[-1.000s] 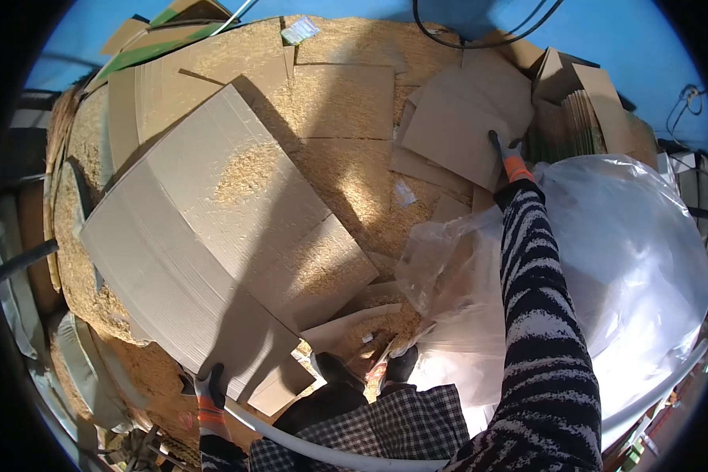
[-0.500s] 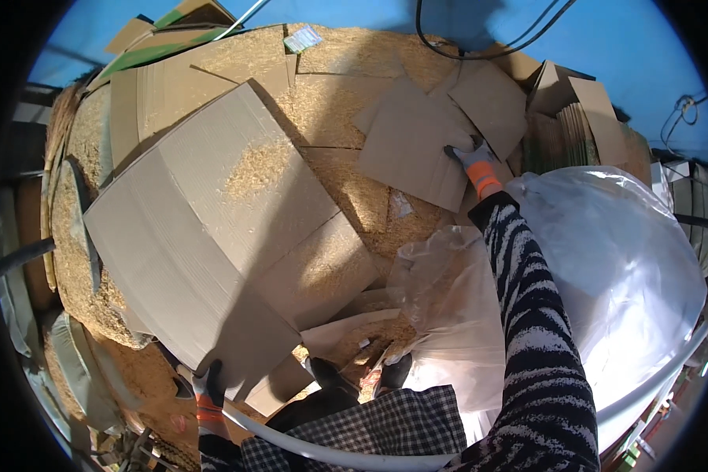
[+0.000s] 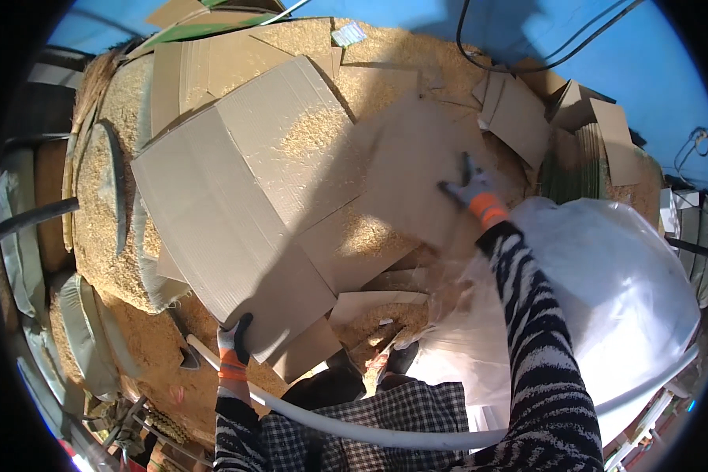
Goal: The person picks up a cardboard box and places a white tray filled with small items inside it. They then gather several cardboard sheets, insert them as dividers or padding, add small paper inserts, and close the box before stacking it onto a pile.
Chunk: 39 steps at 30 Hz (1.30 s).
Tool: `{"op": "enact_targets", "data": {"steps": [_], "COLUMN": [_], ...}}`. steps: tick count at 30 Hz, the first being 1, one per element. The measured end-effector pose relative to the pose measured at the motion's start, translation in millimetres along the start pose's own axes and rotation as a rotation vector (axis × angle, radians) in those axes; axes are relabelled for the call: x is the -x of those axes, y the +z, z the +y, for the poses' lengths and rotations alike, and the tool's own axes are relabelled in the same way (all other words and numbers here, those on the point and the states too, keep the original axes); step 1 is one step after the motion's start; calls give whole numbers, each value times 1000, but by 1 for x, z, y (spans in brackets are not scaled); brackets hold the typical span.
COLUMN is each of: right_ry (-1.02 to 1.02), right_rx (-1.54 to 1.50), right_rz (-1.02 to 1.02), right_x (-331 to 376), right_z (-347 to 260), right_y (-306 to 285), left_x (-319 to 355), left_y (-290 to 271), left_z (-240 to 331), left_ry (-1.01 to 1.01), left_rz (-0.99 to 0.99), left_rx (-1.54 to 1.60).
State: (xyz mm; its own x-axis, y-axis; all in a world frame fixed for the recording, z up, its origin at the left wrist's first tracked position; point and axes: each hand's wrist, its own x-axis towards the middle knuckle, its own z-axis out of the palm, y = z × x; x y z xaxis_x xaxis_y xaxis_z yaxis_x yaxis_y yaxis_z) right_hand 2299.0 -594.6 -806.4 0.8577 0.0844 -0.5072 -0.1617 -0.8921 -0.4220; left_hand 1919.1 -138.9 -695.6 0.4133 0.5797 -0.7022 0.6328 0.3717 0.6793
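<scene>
My left hand (image 3: 234,346), in a grey glove with an orange cuff, grips the near corner of a large cardboard sheet (image 3: 212,189), its thumb on top and the other fingers hidden beneath. Some sawdust-like material is scattered over that sheet. A smaller cardboard piece (image 3: 413,157), smeared by motion, overlaps its right side. Over the right part of this smaller piece is my right hand (image 3: 473,193), gloved alike, its fingers spread. Whether they touch it, I cannot tell.
A bulging clear plastic sack (image 3: 613,267) stands at the right. A white pipe (image 3: 330,425) curves across in front of me. More cardboard pieces (image 3: 519,110) lie on the yellowish heap (image 3: 385,47) against a blue wall (image 3: 645,47). Filled sacks (image 3: 90,338) line the left.
The smaller cardboard piece has shifted left, onto the large sheet's edge. My right hand, which held its edge, has opened and sits lower. My left hand keeps its grip; the view has shifted.
</scene>
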Motion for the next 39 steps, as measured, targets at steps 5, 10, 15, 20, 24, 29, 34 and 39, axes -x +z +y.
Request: {"op": "enact_targets", "data": {"steps": [5,10,15,20,24,29,34,39], "right_ry": [31,-279,-529,480,57,17,-86,-92], "right_rx": [-98,-129,-192,-232,-942,-875,-917,-694], "right_rz": [-181,-251,462,897,388,341,472,484], "right_x": [74,81,-6,-117,-76,-5,89,190], "right_z": [-125,-171,-131,121,34,25,-25,-169], "right_y": [100,112,56,-37,62,95,87,70], "left_x": [12,35,44,-5,-22,12,35,73], "left_y": [-2,-26,-52,-28,-113,-15,14,15], "left_z": [-13,-13,-20,-69,-98,-39,-4,18], "left_ry": [32,41,15,30,-60,30,43,71], "left_rz": [66,129,166,-59,-78,63,10,11], "left_rx": [4,137,131,279,376,207,122,175]}}
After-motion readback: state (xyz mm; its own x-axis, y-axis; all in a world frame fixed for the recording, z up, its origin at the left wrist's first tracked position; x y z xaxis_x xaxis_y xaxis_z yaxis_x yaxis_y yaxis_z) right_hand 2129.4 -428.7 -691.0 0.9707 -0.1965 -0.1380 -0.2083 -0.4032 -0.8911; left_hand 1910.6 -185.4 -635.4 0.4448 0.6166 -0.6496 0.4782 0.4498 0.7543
